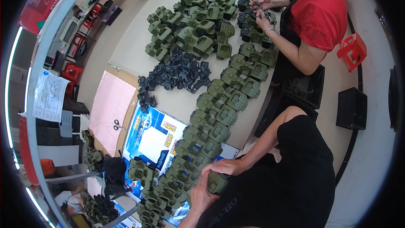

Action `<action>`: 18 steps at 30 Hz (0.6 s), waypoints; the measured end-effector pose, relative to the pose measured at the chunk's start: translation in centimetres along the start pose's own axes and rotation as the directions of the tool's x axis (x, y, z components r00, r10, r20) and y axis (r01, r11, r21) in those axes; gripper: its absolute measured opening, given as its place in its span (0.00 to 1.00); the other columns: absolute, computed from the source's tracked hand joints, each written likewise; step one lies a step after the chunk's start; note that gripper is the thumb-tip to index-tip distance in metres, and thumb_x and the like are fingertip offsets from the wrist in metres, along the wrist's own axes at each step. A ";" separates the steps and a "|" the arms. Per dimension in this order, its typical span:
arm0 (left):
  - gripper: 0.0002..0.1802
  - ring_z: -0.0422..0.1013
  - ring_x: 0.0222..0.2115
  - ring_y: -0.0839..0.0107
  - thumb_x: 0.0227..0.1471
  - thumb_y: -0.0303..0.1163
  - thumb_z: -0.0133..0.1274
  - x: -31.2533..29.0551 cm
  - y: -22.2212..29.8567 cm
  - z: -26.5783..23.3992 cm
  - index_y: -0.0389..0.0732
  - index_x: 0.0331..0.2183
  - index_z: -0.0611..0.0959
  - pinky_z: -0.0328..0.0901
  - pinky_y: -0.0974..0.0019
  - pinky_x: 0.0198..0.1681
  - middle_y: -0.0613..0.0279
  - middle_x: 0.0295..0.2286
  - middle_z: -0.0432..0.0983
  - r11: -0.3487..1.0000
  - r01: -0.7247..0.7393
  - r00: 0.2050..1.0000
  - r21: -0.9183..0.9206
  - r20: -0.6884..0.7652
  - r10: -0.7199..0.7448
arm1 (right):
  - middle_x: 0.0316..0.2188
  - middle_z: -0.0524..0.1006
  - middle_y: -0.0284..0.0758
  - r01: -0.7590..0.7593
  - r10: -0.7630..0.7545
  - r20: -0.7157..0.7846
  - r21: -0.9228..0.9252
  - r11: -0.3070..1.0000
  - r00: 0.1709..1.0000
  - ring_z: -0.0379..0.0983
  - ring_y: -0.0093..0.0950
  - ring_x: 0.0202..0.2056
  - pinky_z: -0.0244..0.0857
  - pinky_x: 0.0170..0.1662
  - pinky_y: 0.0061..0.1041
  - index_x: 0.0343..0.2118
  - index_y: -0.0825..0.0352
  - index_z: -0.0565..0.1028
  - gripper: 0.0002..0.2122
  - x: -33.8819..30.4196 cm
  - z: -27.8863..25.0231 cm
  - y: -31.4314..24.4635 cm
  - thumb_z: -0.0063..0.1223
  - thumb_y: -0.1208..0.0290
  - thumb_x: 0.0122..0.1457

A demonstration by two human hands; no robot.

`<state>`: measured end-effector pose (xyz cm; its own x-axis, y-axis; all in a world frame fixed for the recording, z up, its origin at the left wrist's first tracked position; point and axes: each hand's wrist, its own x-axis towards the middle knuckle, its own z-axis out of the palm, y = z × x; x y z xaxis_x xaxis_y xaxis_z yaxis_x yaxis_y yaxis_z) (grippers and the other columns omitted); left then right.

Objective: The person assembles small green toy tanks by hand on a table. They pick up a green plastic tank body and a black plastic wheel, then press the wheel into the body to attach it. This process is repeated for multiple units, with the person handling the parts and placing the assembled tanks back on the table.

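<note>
Left hand (pixel 202 196) and right hand (pixel 228 167), both mine, are closed on 1 green part (pixel 217 183), which sits between them at the table edge, close against my black shirt (pixel 278 185). My right hand lies over its upper side with the fingers bent; my left hand grips from the side nearer the lower rim, its index finger extended up toward my right fingers. The part is largely covered by the 2 hands, so its finer shape cannot be told.

Just beside my hands, a long band of similar green parts (pixel 211 131) runs diagonally up the tabletop (pixel 173 100), packed closely together. To its left lies a blue printed sheet (pixel 133 131), and beyond that a pink sheet (pixel 110 109) bearing 1 pair of scissors (pixel 117 125). Farther up are a heap of small dark pieces (pixel 175 74) and a cluster of green parts (pixel 196 38).

At upper right, 1 co-worker in a red top (pixel 318 14) holds small dark pieces in both hands (pixel 263 16) above the table; what these are is too small to tell. Behind stands a red stool (pixel 352 51); below it, near the wall, is a black box (pixel 352 109).
</note>
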<state>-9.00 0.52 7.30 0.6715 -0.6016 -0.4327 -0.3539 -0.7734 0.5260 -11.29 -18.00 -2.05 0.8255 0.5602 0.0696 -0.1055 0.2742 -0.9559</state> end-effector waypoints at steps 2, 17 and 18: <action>0.50 0.73 0.37 0.50 0.19 0.29 0.66 0.5 0.1 -0.1 0.47 0.52 0.66 0.69 0.54 0.38 0.50 0.41 0.73 1.000 0.001 1.000 -0.015 0.013 -0.001 | 0.50 0.67 0.42 -0.012 0.011 -0.020 -0.011 1.000 1.000 0.62 0.36 0.53 0.52 0.56 0.31 0.54 0.66 0.61 0.22 0.0 -0.4 0.0 0.19 0.59 0.66; 0.39 0.75 0.37 0.59 0.33 0.34 0.66 0.6 0.4 2.1 0.40 0.50 0.70 0.66 0.64 0.40 0.52 0.35 0.77 0.887 0.217 0.968 -0.408 -0.025 -0.249 | 0.51 0.68 0.40 -0.496 0.485 0.108 0.126 0.859 0.868 0.63 0.31 0.52 0.53 0.56 0.30 0.51 0.65 0.69 0.29 2.1 -1.2 0.1 0.22 0.46 0.64; 0.39 0.75 0.39 0.64 0.34 0.35 0.66 0.7 0.6 2.0 0.38 0.50 0.70 0.65 0.68 0.42 0.54 0.35 0.78 0.883 0.202 0.972 -0.423 -0.020 -0.232 | 0.50 0.69 0.39 -0.584 0.592 0.044 0.238 0.776 0.805 0.64 0.29 0.50 0.54 0.55 0.29 0.49 0.64 0.71 0.29 2.0 -0.9 -0.7 0.23 0.45 0.63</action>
<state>-10.06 -0.75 5.91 0.7481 -0.4015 -0.5283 0.0982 -0.7204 0.6865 -9.04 -17.76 -1.54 0.5773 0.6477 -0.4971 -0.6956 0.0714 -0.7148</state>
